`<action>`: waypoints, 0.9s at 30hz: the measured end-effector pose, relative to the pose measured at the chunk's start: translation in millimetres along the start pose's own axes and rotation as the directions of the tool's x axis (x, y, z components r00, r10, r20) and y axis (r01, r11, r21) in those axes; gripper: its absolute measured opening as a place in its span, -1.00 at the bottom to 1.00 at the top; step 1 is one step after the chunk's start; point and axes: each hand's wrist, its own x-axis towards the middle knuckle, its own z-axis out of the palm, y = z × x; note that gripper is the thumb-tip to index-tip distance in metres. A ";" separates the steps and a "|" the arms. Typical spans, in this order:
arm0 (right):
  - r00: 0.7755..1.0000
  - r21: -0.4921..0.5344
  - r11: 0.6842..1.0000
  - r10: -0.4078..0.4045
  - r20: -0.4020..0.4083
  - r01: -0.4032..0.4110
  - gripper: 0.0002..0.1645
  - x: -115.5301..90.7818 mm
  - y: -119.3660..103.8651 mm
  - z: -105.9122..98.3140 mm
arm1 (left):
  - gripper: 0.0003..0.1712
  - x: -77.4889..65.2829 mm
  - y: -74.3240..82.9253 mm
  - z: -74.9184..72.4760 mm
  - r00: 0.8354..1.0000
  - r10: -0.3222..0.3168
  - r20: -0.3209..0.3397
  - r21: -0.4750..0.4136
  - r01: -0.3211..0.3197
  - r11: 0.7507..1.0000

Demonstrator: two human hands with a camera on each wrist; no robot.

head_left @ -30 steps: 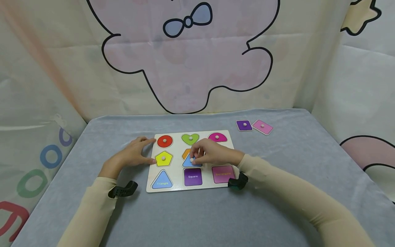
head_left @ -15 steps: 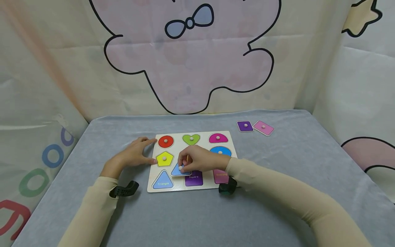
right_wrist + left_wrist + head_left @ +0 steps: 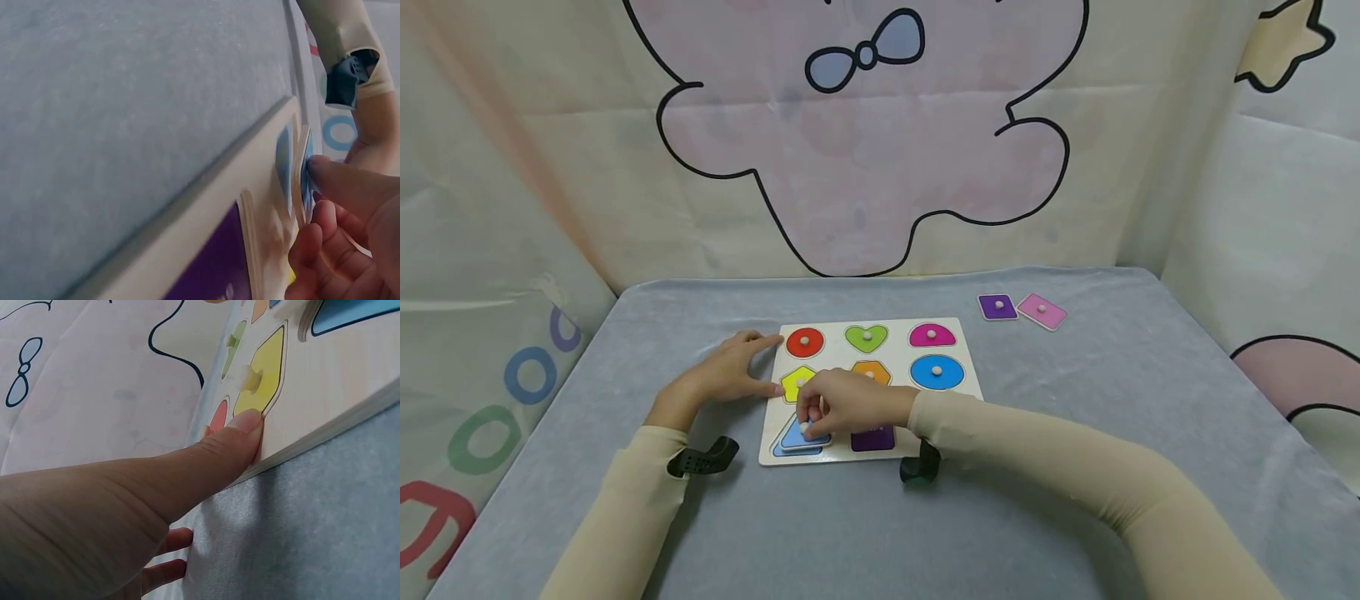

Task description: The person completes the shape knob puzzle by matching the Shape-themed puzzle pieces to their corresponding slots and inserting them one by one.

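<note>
My right hand (image 3: 853,402) pinches a blue triangle puzzle piece (image 3: 817,438) by its small knob. The piece is over the triangle recess (image 3: 284,164) at the near left of a white puzzle board (image 3: 835,346), and in the right wrist view it stands slightly apart from the board's surface. Along the board's left edge lies my left hand (image 3: 722,371), fingers extended. Its thumb (image 3: 215,450) presses the edge beside the yellow pentagon piece (image 3: 270,365). Bare on the board is the purple square recess (image 3: 872,439); the right forearm hides the rectangle recess.
Seated in the board are a red circle (image 3: 805,342), green heart (image 3: 867,337), magenta half circle (image 3: 932,335), orange piece (image 3: 872,371) and blue oval (image 3: 937,372). At the back right of the cloth-covered table (image 3: 775,542) lie a purple piece (image 3: 997,307) and a pink rectangle (image 3: 1042,312).
My right hand has carried the blue triangle piece left and nearer, from the board's middle to its near left corner. The left hand has stayed in place.
</note>
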 end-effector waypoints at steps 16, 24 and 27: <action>0.999 -0.042 0.998 -0.040 -0.003 0.040 -0.86 9.9 -3.3 9.2 | 0.06 0.0 -1.9 1.9 1.000 0.012 -0.016 -0.005 -0.013 1.000; 0.999 -0.078 0.996 -0.027 0.029 0.029 -0.84 10.0 -8.0 10.5 | 0.07 0.5 -3.3 1.1 1.000 0.010 -0.007 -0.003 -0.010 1.000; 0.999 -0.093 0.995 -0.031 0.036 0.034 -0.83 10.3 -8.8 10.7 | 0.07 -0.3 -2.0 0.2 1.000 0.008 -0.008 -0.005 -0.008 1.000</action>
